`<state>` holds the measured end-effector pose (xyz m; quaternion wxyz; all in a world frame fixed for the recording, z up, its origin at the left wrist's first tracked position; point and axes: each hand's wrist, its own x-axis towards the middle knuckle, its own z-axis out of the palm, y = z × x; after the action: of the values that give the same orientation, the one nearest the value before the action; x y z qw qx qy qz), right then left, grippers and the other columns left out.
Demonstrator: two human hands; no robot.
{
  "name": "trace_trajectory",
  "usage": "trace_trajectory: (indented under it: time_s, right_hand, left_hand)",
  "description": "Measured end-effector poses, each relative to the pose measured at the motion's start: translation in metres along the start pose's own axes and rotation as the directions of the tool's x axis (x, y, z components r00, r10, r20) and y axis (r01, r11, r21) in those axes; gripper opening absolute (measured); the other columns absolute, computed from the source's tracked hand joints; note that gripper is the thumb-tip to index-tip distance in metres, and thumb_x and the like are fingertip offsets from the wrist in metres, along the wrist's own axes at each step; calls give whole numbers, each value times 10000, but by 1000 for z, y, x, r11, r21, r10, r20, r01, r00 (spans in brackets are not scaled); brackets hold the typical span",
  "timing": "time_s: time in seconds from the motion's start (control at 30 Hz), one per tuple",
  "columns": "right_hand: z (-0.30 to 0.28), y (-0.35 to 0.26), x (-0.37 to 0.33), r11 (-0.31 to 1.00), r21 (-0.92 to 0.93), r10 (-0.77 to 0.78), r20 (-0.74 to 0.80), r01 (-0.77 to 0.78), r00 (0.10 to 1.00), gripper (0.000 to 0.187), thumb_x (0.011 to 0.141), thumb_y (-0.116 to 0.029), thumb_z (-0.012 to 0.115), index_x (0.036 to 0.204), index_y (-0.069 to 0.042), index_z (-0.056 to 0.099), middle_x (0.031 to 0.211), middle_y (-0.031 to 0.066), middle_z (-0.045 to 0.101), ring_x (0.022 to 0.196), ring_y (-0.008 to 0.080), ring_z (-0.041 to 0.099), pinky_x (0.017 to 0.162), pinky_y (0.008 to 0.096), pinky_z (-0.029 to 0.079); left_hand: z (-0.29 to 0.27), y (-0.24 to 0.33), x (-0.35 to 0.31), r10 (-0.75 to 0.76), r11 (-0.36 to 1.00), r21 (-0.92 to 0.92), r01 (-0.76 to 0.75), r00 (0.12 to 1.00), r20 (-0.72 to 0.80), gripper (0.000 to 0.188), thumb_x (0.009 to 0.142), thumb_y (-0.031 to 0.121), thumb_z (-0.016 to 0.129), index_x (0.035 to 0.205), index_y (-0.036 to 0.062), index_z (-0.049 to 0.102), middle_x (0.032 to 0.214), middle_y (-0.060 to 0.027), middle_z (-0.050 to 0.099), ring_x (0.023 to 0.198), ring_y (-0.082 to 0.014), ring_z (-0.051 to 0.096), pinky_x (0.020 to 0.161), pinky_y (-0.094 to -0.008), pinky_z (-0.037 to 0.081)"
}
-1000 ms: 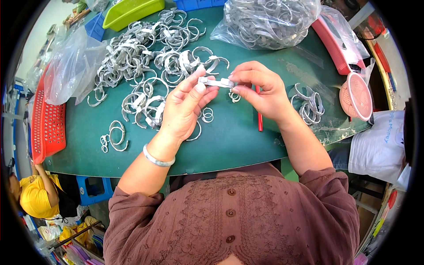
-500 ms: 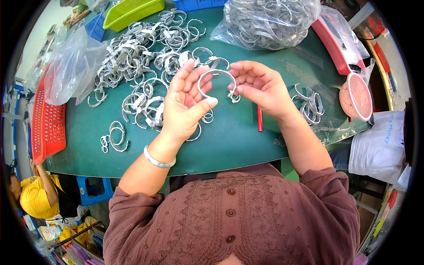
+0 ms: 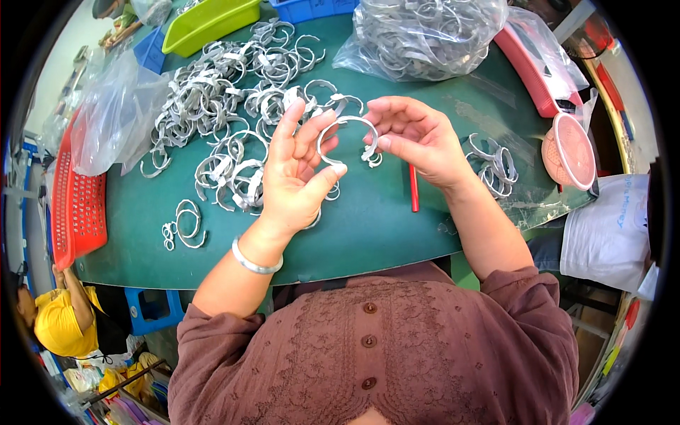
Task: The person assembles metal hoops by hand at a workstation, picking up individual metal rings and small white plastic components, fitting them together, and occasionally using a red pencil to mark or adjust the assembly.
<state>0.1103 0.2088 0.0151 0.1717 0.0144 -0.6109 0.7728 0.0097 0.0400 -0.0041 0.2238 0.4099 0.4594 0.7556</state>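
An open grey-silver bangle (image 3: 348,119) is held up between my hands above the green table. My left hand (image 3: 292,188) has its thumb on the lower left end of the bangle, with the fingers raised behind it, some extended. My right hand (image 3: 421,145) pinches the right side between thumb and fingers. A small cluster of rings or charms (image 3: 371,157) hangs by that end. Behind my hands lies a heap of similar bangles (image 3: 205,88), with a looser group (image 3: 230,166) beside my left hand.
A few bangles (image 3: 492,166) lie right of my right forearm, near a red stick (image 3: 414,191). Two small rings and a bangle (image 3: 190,223) lie at left. A bangle-filled plastic bag (image 3: 425,39), red basket (image 3: 88,219), green tray (image 3: 212,27) and pink basket (image 3: 570,152) surround them.
The fingers of my left hand have spread and straightened a little. The bangle stays between both hands and has shifted only slightly. The view has moved a little.
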Motion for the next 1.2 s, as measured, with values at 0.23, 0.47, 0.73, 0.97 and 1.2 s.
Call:
trace_trajectory:
  time_s: [0.23,0.47,0.73,0.97,1.2]
  right_hand:
    - [4,0,-3,996,-74,-45,-18,44,999,343,763,31,600,1097,-2,526,920,54,586,831,107,565,748,237,471]
    - [5,1,-5,956,-233,-174,41,179,984,330,742,50,609,1062,-18,565,900,47,591,821,105,565,733,238,473]
    - [8,-9,-2,976,-205,-72,-3,70,997,260,743,57,596,994,-10,596,906,39,598,824,96,555,720,228,459]
    - [-2,-85,30,850,-514,-135,-3,114,991,201,756,16,598,956,-8,602,843,12,609,773,67,550,708,215,453]
    - [-37,-233,125,170,-912,-818,80,373,570,202,758,-18,586,956,3,618,806,40,630,706,100,556,663,223,445]
  left_hand:
    - [3,1,-6,159,957,234,-169,985,64,813,732,-155,503,1375,109,81,1334,-143,326,1133,-246,460,900,-304,418]
    - [-1,1,-5,190,946,254,-200,980,66,854,725,-178,457,1382,156,25,1374,-172,228,1135,-265,457,838,-272,447]
    - [-1,2,-3,186,951,233,-203,978,95,870,728,-157,480,1381,148,-7,1373,-170,229,1145,-283,440,902,-339,397]
    - [-1,7,-2,26,949,313,-21,1000,-13,869,725,-54,579,1378,105,28,1320,-184,306,1122,-282,438,920,-364,386]
    - [-5,6,-4,-32,916,400,36,999,-16,785,739,-26,574,1369,76,117,1255,-213,380,1097,-289,466,874,-358,430]
